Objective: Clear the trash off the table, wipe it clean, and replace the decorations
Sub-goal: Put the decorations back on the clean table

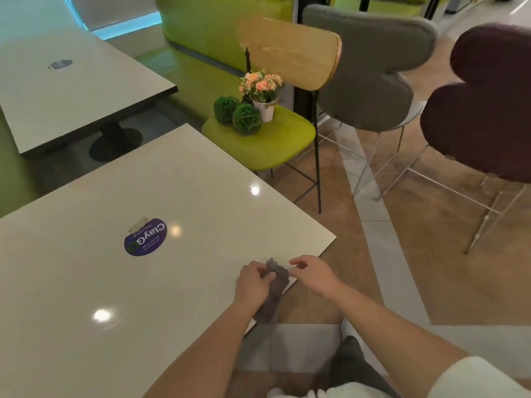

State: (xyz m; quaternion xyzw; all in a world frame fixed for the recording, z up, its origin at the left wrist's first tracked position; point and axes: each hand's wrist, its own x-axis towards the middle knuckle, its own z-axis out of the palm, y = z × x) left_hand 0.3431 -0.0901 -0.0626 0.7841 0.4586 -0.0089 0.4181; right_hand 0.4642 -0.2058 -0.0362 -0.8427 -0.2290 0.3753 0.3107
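A grey cloth [276, 285] lies folded at the near right edge of the pale table [184, 196], partly hanging over it. My left hand [253, 280] grips the cloth's left side. Just right of the cloth, my right hand [313, 275] hovers with fingers apart and holds nothing. The decorations stand on a green chair seat [275, 142] beyond the table's far corner: two green moss balls [238, 114] and a small white pot of pink and orange flowers [263, 91]. A purple round sticker [145, 237] is stuck on the tabletop.
A second pale table [66, 90] stands at the far left. A green bench [201, 38] runs along the back. To the right stand a grey padded chair [370, 67] and a dark purple chair [485, 110] on a tiled floor.
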